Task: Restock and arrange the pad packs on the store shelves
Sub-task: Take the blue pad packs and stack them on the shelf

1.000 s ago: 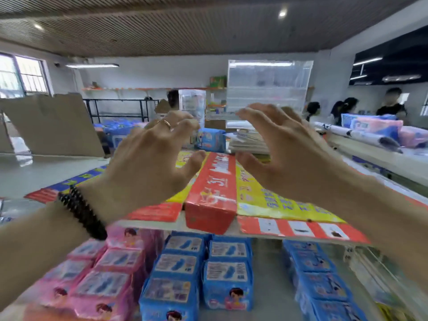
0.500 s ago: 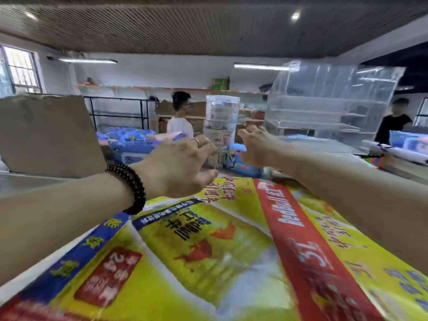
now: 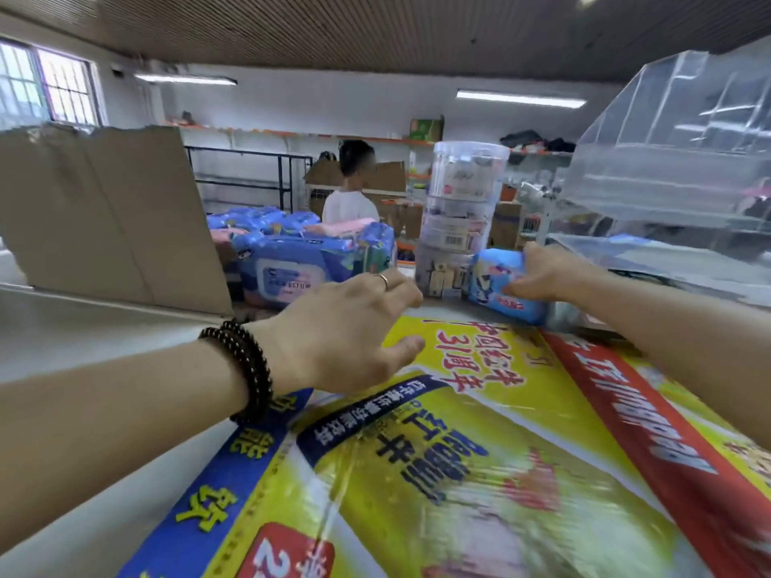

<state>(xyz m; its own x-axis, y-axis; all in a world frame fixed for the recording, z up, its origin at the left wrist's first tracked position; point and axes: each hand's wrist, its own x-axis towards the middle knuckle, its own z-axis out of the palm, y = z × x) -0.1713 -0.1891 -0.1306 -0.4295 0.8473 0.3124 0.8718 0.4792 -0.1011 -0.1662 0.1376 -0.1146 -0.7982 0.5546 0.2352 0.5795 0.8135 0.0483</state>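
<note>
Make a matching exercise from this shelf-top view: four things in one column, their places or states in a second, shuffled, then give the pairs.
Things:
1. blue pad pack
2. left hand
3. clear plastic jars
4. cardboard sheet

Places or states:
A. stacked upright, just left of the blue pad pack
B. standing at the far left
C. gripped by the right hand
D. holding nothing, above the yellow banner

Pairs: 1-C, 2-D, 3-A, 4-B

Right hand (image 3: pixel 542 275) fingertips hidden behind blue pad pack (image 3: pixel 498 281) — banner (image 3: pixel 459 473) txt blurred, cut off at btm edge.
</note>
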